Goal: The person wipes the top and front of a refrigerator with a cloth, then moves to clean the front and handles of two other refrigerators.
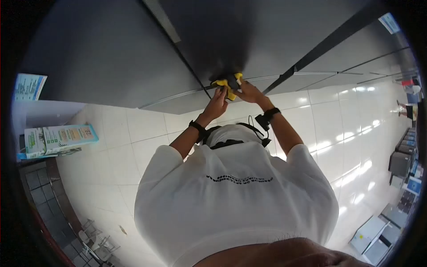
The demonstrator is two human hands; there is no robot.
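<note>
A yellow and dark grey cloth (231, 94) is bunched up between my two hands, close to the lower part of a dark grey cabinet-like door panel (209, 31). My left hand (216, 105) has its fingers closed on the cloth's left side. My right hand (249, 93) grips the right side, with the fingertips partly hidden by the folds. Both wrists wear black bands, and a small dark device (262, 122) sits at the right one. Whether the cloth touches the panel is hard to tell.
More dark panels (98, 49) continue on both sides, split by narrow gaps. A printed display box (60, 139) stands at the left. Chairs (98, 242) are at the lower left. Grey appliances (371, 233) line the right, where another person's legs (404, 109) show. Shiny tiles (111, 164) cover the floor.
</note>
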